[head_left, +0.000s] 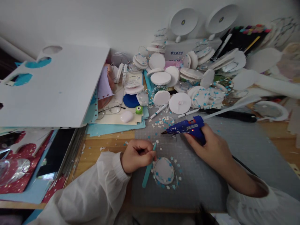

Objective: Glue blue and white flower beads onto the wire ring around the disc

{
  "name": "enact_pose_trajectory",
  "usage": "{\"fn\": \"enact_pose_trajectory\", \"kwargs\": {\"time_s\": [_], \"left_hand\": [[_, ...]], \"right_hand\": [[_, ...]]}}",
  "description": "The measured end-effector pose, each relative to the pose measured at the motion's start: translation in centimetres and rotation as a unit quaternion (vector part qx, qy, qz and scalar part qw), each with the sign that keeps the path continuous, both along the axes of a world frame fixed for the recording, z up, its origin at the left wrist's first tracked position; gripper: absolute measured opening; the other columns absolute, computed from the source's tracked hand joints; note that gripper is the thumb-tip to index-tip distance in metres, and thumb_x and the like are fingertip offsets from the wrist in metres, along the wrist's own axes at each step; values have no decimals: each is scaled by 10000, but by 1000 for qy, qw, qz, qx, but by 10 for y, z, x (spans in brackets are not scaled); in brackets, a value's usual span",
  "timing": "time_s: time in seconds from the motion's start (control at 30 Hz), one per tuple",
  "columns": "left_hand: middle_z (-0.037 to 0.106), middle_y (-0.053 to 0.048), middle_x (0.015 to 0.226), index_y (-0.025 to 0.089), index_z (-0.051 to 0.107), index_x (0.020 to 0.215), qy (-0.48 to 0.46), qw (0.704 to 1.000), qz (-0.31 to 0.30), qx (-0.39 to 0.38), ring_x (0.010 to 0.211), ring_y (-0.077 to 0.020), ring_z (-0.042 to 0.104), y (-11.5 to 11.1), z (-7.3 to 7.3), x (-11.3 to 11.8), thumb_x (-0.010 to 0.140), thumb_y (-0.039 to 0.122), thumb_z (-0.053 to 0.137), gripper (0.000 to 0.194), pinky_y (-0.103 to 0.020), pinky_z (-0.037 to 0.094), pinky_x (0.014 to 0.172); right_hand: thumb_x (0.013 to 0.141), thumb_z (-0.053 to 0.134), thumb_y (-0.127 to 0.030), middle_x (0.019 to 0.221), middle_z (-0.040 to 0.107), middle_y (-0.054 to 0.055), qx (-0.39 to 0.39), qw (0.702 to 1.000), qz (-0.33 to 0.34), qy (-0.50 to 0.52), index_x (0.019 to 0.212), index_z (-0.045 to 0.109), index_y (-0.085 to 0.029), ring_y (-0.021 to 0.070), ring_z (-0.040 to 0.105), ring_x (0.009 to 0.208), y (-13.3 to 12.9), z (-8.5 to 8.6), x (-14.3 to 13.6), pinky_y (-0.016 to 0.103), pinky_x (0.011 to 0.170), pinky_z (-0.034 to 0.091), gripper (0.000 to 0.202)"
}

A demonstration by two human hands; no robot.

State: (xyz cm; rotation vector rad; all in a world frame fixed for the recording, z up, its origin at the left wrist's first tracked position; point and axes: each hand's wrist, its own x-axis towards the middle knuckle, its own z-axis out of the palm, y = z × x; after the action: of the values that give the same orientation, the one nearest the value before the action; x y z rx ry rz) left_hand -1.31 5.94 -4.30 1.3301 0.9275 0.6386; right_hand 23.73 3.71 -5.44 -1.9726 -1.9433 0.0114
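My left hand (138,156) is closed around a pair of teal tweezers (148,172), held upright with the tip pointing away from me. A tiny white flower piece (157,142) is at the tip; whether it is gripped or lies behind it I cannot tell. In my right hand (214,150) is a blue hot glue gun (187,126), its nozzle pointing left, just above and right of the tweezer tip. A small red light glows on the gun. Below my hands lies a round white disc (164,170) ringed with blue and white flower pieces and a looped wire.
Many similar white discs (160,78) are piled at the back. Loose flower pieces (164,122) are scattered on the grey cutting mat (199,187). A large white board with holes (53,90) stands at left, near eyeglasses (114,108) and a phone (56,156). A black cord trails behind my right wrist.
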Motion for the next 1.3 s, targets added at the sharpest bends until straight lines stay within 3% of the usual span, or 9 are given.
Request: {"fn": "enact_pose_trajectory", "kwargs": {"time_s": [0.33,0.63,0.87,0.93,1.07,1.3], "left_hand": [[487,-19,441,136,609,479,5,1000,-5,4,403,-88,358,0,2,0,697,284,581,265,-224,252,407],[473,-5,432,128,592,474,-8,1000,-10,8,410,-78,356,1,0,1,684,289,607,265,-209,260,409],[486,-4,439,121,582,484,-5,1000,-14,11,400,-67,352,2,0,1,690,282,599,262,-194,269,392],[499,-9,449,122,578,485,-7,1000,-13,12,408,-71,365,2,0,1,693,279,596,261,-193,279,397],[491,-8,452,123,584,492,-2,1000,-9,22,415,-73,355,1,0,1,703,293,586,272,-197,270,401],[432,15,450,128,582,533,20,1000,3,24,416,-77,319,2,0,1,728,350,555,297,-216,248,411]], "right_hand": [[770,538,-594,529,568,5,24,998,-28,-55,851,592,-198,168,517,447,-4,10,3,251,445,285,407],[801,467,-618,595,653,50,108,982,-76,-134,946,633,-198,215,588,499,-5,17,17,265,452,302,474],[778,570,-468,556,635,54,234,949,87,-194,706,631,-161,161,537,437,-3,15,34,264,422,311,322],[762,594,-454,527,615,48,244,954,92,-147,689,625,-148,143,508,405,-4,15,34,252,403,318,315],[745,617,-410,436,541,-5,217,975,34,31,619,576,-163,109,446,342,-8,17,24,216,343,302,281],[639,634,-398,447,566,11,98,959,-68,257,561,554,-183,140,474,368,-10,23,6,250,347,370,242]]}}
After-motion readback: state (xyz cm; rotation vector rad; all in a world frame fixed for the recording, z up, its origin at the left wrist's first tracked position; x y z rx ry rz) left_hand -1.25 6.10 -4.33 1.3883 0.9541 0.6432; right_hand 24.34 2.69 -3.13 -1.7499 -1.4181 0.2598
